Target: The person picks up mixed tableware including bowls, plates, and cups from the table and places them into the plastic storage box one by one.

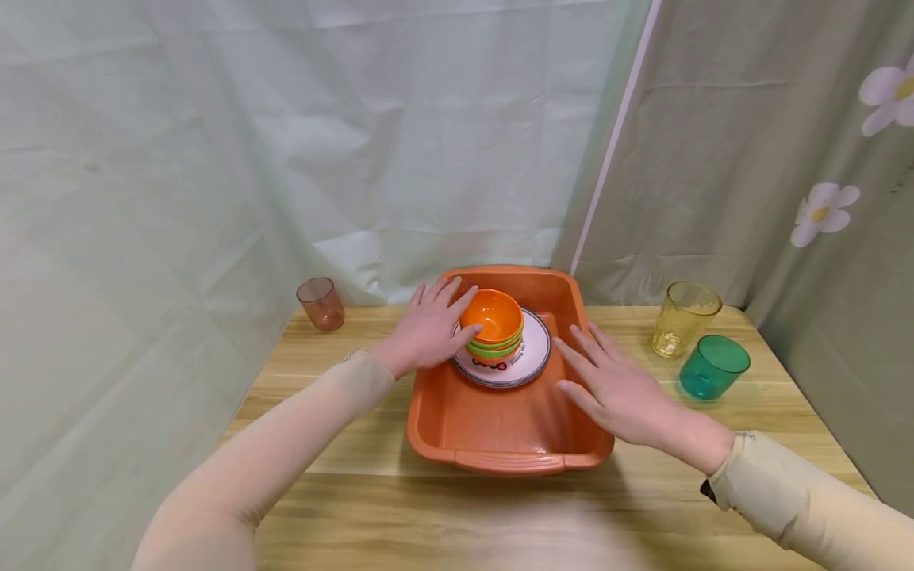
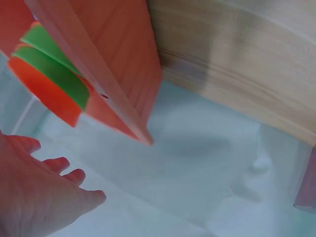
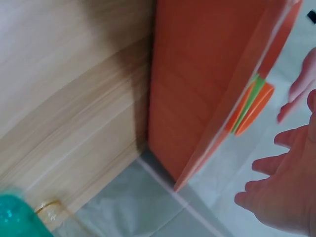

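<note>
An orange plastic basin [image 1: 500, 424] sits on the wooden table. Inside it, a white plate [image 1: 534, 361] with a dark rim bears a stack of orange and green bowls [image 1: 493, 316]. My left hand [image 1: 428, 329], fingers spread, hovers over the basin's left rim beside the bowls and holds nothing. Over the right rim is my right hand [image 1: 621, 392], also spread and holding nothing. In the left wrist view the left hand [image 2: 42, 190] shows apart from the bowls [image 2: 49, 66]. The right wrist view has the right hand [image 3: 286, 177] above the basin's edge.
A reddish clear cup [image 1: 321, 304] stands at the table's back left. On the right are a yellow clear cup [image 1: 684, 317] and a teal cup [image 1: 714, 367], close together. Pale curtains [image 1: 428, 159] hang behind and at both sides of the table [image 1: 464, 523].
</note>
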`<action>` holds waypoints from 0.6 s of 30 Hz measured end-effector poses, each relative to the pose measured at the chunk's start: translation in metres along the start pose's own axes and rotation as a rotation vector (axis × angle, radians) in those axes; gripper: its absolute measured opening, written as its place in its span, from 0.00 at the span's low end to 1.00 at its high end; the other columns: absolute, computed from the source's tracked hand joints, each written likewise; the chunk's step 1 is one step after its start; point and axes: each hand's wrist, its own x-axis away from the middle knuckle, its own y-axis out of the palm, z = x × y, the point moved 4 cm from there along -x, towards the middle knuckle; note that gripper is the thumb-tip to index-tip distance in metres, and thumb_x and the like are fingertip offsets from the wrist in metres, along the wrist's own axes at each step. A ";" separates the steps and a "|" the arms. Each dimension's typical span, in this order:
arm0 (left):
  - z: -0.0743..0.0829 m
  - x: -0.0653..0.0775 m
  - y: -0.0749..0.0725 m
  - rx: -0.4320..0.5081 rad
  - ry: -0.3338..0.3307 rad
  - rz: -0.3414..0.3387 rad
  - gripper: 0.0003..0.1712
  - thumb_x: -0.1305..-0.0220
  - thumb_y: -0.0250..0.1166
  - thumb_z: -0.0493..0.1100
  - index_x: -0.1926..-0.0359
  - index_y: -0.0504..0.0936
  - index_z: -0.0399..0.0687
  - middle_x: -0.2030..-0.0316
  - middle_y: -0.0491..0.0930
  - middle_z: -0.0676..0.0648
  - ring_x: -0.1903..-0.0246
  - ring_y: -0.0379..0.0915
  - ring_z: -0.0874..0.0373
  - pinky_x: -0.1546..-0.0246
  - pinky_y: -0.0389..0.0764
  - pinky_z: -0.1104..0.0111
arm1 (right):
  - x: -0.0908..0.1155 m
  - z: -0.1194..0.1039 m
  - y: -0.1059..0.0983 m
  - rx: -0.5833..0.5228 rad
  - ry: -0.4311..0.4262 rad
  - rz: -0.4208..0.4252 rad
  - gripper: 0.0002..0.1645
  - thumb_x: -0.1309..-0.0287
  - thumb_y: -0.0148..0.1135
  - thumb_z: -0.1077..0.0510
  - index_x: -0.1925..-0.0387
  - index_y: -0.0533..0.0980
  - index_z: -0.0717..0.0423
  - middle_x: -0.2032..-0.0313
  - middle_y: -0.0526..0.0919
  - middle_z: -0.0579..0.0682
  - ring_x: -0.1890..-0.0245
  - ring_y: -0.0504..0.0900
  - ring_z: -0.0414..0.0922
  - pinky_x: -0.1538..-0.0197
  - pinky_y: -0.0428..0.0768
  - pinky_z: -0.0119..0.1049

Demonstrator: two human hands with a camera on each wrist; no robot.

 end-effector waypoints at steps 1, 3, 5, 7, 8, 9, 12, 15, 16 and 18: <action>0.001 0.006 0.000 -0.002 0.011 0.001 0.45 0.25 0.43 0.72 0.17 0.50 0.56 0.20 0.48 0.41 0.21 0.39 0.42 0.25 0.40 0.42 | 0.000 0.003 0.000 0.020 -0.003 0.009 0.40 0.23 0.49 0.37 0.21 0.58 0.52 0.22 0.53 0.61 0.21 0.43 0.64 0.26 0.52 0.63; 0.003 0.018 -0.002 0.003 0.027 0.000 0.46 0.26 0.41 0.74 0.17 0.49 0.57 0.19 0.46 0.41 0.21 0.37 0.42 0.25 0.37 0.41 | 0.001 0.009 0.000 0.048 -0.002 0.017 0.41 0.24 0.48 0.36 0.20 0.58 0.52 0.22 0.54 0.62 0.21 0.42 0.64 0.25 0.50 0.63; 0.005 0.030 -0.003 0.016 0.040 0.004 0.47 0.27 0.41 0.75 0.17 0.50 0.57 0.19 0.45 0.42 0.21 0.37 0.42 0.25 0.35 0.41 | 0.002 0.014 0.000 0.067 0.006 0.018 0.42 0.24 0.47 0.35 0.20 0.57 0.52 0.22 0.53 0.62 0.21 0.42 0.64 0.25 0.48 0.63; 0.009 0.041 -0.003 0.034 0.049 0.006 0.48 0.27 0.40 0.76 0.18 0.50 0.58 0.19 0.44 0.43 0.21 0.35 0.43 0.25 0.32 0.42 | 0.003 0.017 0.000 0.081 0.019 0.009 0.43 0.24 0.45 0.33 0.19 0.55 0.51 0.21 0.52 0.62 0.21 0.41 0.64 0.25 0.46 0.63; 0.011 0.046 -0.003 0.047 0.049 0.004 0.48 0.27 0.40 0.76 0.18 0.50 0.58 0.19 0.43 0.43 0.20 0.34 0.44 0.25 0.31 0.42 | 0.004 0.019 0.000 0.085 0.024 0.004 0.44 0.24 0.45 0.32 0.19 0.55 0.51 0.21 0.52 0.62 0.21 0.40 0.64 0.24 0.45 0.63; 0.013 0.051 -0.003 0.056 0.054 0.009 0.47 0.27 0.40 0.76 0.18 0.51 0.58 0.19 0.43 0.43 0.20 0.33 0.44 0.25 0.31 0.42 | 0.005 0.019 -0.001 0.089 0.028 0.000 0.44 0.24 0.44 0.32 0.19 0.55 0.50 0.21 0.51 0.62 0.21 0.40 0.64 0.24 0.44 0.63; 0.020 0.064 -0.001 0.078 0.066 0.020 0.47 0.27 0.40 0.76 0.18 0.52 0.58 0.19 0.44 0.43 0.20 0.33 0.44 0.25 0.31 0.43 | 0.008 0.020 -0.001 0.099 0.034 -0.007 0.45 0.25 0.44 0.31 0.19 0.54 0.50 0.21 0.50 0.61 0.21 0.39 0.63 0.24 0.42 0.61; 0.025 0.074 0.002 0.083 0.086 0.031 0.47 0.27 0.39 0.76 0.18 0.52 0.57 0.19 0.45 0.43 0.20 0.34 0.43 0.25 0.31 0.43 | 0.011 0.019 -0.002 0.093 0.032 0.001 0.44 0.25 0.46 0.32 0.19 0.54 0.50 0.21 0.50 0.62 0.21 0.40 0.64 0.23 0.40 0.60; 0.026 0.077 0.004 0.087 0.089 0.030 0.47 0.27 0.38 0.77 0.18 0.52 0.57 0.19 0.45 0.43 0.20 0.34 0.44 0.25 0.30 0.43 | 0.012 0.019 -0.002 0.094 0.030 0.007 0.44 0.25 0.46 0.32 0.19 0.55 0.50 0.21 0.50 0.62 0.21 0.41 0.64 0.23 0.41 0.60; 0.028 0.082 0.006 0.088 0.090 0.027 0.48 0.28 0.36 0.77 0.18 0.52 0.57 0.19 0.44 0.43 0.20 0.34 0.44 0.25 0.28 0.44 | 0.014 0.019 -0.002 0.092 0.027 0.016 0.44 0.25 0.48 0.33 0.19 0.56 0.51 0.21 0.50 0.62 0.21 0.41 0.64 0.24 0.42 0.61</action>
